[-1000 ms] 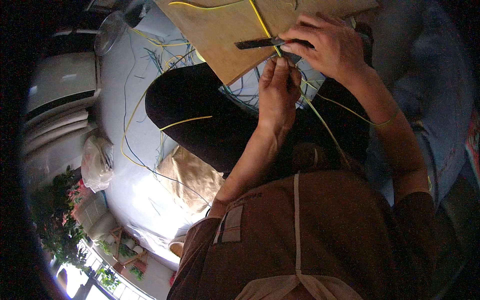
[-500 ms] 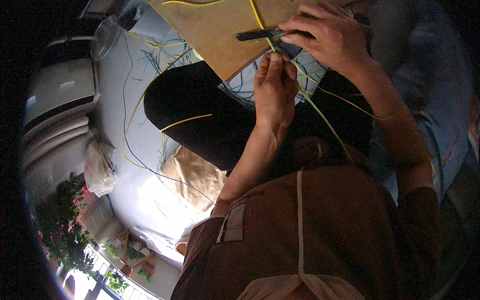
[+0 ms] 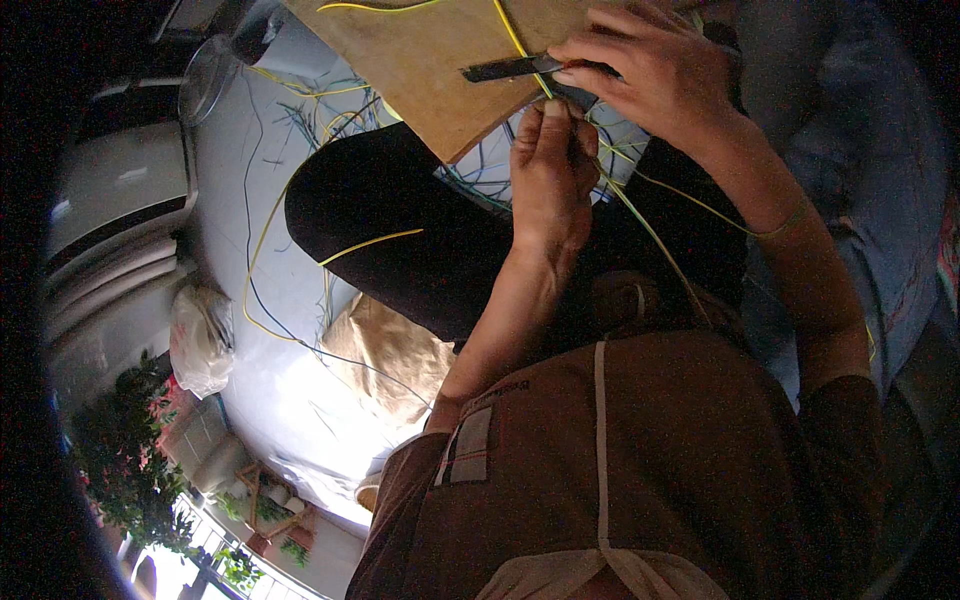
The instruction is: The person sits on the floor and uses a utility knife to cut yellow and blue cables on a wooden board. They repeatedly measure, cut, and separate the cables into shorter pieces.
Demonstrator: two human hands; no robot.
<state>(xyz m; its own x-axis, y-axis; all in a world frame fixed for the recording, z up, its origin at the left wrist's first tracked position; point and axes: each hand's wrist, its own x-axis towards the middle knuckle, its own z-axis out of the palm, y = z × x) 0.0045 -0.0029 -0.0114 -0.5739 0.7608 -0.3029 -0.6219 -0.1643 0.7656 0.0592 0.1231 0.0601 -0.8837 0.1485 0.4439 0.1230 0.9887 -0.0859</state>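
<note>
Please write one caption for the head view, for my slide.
Over a brown board, the right hand holds a dark flat tool across a yellow-green wire pinched by the left hand.

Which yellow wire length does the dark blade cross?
The straight length running down the brown board into the left hand. The curved length at the board's top and the short length on the black trouser leg lie clear of the blade.
</note>
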